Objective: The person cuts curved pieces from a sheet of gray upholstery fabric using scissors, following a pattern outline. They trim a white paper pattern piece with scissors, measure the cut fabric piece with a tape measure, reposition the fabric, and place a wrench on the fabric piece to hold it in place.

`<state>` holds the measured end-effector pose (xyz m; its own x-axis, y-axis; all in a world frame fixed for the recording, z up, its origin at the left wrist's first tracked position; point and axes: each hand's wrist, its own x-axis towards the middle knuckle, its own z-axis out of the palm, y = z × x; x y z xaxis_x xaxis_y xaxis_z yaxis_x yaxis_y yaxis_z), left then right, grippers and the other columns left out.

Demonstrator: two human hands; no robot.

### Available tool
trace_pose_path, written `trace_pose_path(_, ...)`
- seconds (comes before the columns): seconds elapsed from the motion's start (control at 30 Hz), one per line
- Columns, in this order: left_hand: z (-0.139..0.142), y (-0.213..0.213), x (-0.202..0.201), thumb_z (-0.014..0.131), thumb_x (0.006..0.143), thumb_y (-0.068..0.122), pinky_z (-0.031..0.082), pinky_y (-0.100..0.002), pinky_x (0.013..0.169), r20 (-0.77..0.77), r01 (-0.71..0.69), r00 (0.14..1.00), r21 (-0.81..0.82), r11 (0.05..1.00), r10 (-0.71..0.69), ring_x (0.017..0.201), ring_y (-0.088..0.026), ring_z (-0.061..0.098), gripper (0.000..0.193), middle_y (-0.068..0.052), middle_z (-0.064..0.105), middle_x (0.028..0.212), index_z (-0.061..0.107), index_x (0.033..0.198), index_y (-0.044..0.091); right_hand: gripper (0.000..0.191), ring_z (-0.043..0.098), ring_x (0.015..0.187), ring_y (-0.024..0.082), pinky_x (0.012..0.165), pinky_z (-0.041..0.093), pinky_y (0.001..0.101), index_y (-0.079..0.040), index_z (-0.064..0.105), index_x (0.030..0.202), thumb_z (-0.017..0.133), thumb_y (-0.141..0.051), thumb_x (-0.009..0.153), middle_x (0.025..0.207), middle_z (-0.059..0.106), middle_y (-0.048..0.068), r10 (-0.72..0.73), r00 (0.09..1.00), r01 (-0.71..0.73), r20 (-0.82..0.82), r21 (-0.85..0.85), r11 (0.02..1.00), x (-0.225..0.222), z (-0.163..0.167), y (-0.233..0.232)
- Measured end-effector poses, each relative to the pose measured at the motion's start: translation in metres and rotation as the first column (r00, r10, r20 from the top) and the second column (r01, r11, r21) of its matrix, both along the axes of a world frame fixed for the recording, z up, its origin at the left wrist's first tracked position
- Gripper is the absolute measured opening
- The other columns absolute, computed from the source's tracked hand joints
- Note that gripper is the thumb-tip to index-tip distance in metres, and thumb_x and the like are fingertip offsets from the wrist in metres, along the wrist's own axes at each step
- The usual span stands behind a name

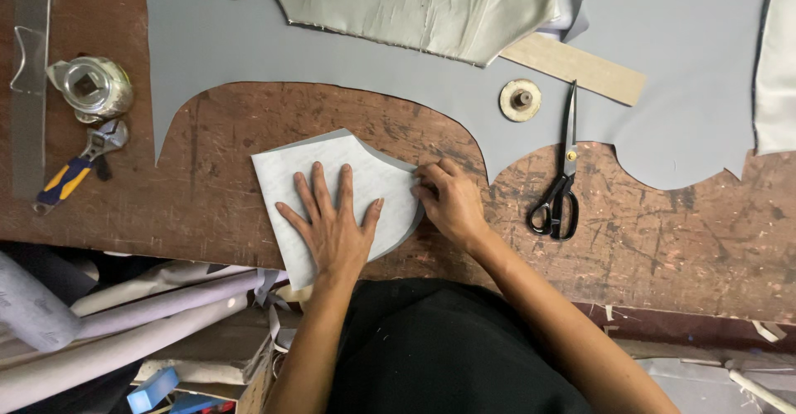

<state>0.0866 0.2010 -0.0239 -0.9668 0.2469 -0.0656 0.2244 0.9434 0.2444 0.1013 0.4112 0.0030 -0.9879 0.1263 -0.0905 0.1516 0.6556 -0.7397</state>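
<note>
Paper pattern (332, 194) lay on the desk (663, 240); left hand (332, 227) pressed it flat, open; right hand (448, 202) pinched its edge.

Left hand (332, 219): flat, palm down, fingers spread and pointing away from the body, pressing on the paper pattern (286, 183). Right hand (448, 202): at the pattern's right edge, fingers curled, tips pinching. Both forearms bare, angled inward.
</note>
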Motion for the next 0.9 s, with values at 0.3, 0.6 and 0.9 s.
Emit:
trace_pose_path(0.3,-0.004,0.000,0.001,0.050,0.095,0.068,-0.010,-0.079,0.111,0.017,-0.009,1.000,-0.011,1.000,0.009,0.155,-0.048,-0.001,0.080,-0.025,0.017,0.167,0.044,0.157,0.018,0.021,0.071,0.075,0.026,0.068,0.057,0.0357,-0.003,0.073,0.108,0.075,-0.007,0.087,0.097,0.069,0.012,-0.052,0.998,0.056,0.046,-0.080,0.995,0.002,0.004,0.008)
trace_pose_path(0.6,-0.003,-0.001,0.002,0.049,0.097,0.069,-0.008,-0.081,0.112,-0.026,0.013,1.000,-0.012,1.000,-0.013,0.155,-0.048,0.001,0.075,-0.025,0.019,0.167,0.045,0.157,0.025,0.031,0.071,0.081,0.028,0.073,0.057,0.0389,-0.010,0.074,0.112,0.079,-0.014,0.082,0.109,0.069,0.010,0.115,0.992,-0.114,-0.053,0.022,0.993,0.003,0.013,0.007)
trace_pose_path(0.9,-0.003,0.001,0.004,0.051,0.094,0.069,-0.007,-0.082,0.111,-0.013,0.024,1.000,-0.027,0.999,-0.024,0.153,-0.050,0.001,0.072,-0.024,0.018,0.166,0.046,0.155,0.031,0.032,0.073,0.082,0.026,0.074,0.058,0.0379,-0.012,0.071,0.116,0.077,-0.017,0.086,0.112,0.068,0.008,0.093,0.994,-0.093,0.055,-0.002,0.996,0.003,0.014,0.005)
